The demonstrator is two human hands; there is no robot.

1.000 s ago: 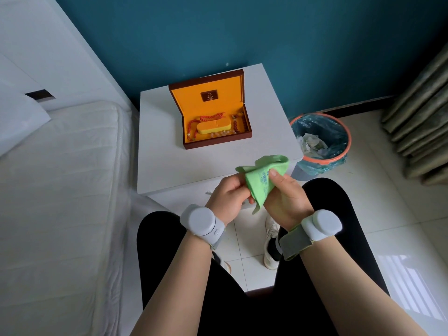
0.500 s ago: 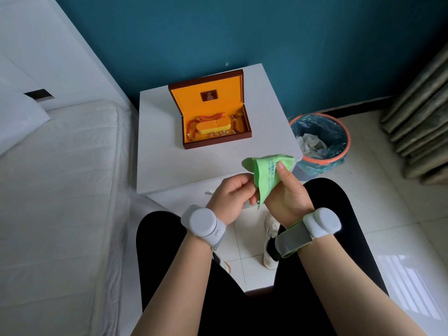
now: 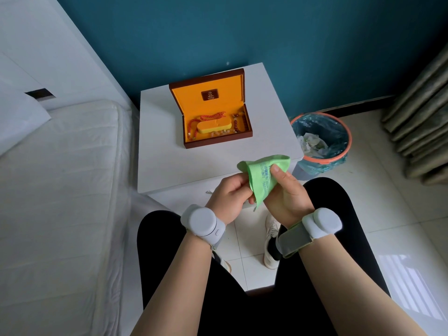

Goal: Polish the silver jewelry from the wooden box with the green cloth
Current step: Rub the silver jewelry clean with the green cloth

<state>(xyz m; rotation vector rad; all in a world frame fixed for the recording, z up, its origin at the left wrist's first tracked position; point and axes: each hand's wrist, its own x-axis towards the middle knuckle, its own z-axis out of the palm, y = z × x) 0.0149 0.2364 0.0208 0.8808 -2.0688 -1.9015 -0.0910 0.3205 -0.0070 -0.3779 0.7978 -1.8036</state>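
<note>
The green cloth (image 3: 263, 177) is bunched between both hands, above the near edge of the white bedside table (image 3: 169, 161). My right hand (image 3: 286, 195) grips the cloth with its thumb pressed on the printed side. My left hand (image 3: 230, 195) is curled against the cloth's left side; whatever its fingers pinch is hidden inside the folds. The wooden box (image 3: 213, 110) stands open at the middle of the table, lid up, with an orange lining, a yellow cushion and red and brown bead strings inside. No silver piece is visible.
A white mattress (image 3: 60, 190) lies to the left. An orange-rimmed bin (image 3: 322, 139) with a blue liner stands right of the table, curtains beyond it. My black-clad legs and white shoes are below my hands on the tiled floor.
The cloth has shifted slightly in my hands, its top edge rising and spreading to the right. Both hands stay at the same place; the box is unchanged.
</note>
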